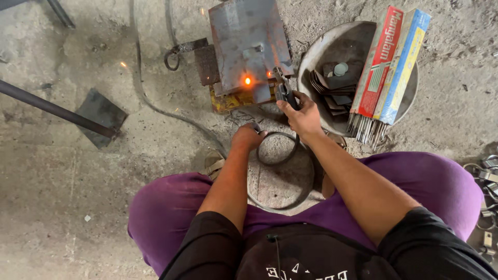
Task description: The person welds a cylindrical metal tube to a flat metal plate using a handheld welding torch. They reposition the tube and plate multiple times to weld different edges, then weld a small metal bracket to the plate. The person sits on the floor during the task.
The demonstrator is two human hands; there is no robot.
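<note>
My right hand [301,116] grips a dark welding electrode holder [285,92] whose tip points at a steel plate [248,41] lying on the floor. An orange glowing spot [247,80] burns at the plate's near edge, with small sparks around it. Closer to me, my left hand [247,137] rests fisted on the ground, closed on a black cable [277,150] that loops beside it. I squat over the spot, purple trousers on both knees.
A round metal basin [358,41] to the right holds small metal pieces and two long boxes of welding rods [389,67]. A dark bar with a flat foot plate [98,111] lies at left. Metal clips [487,176] are scattered at far right. Cables run across the concrete floor.
</note>
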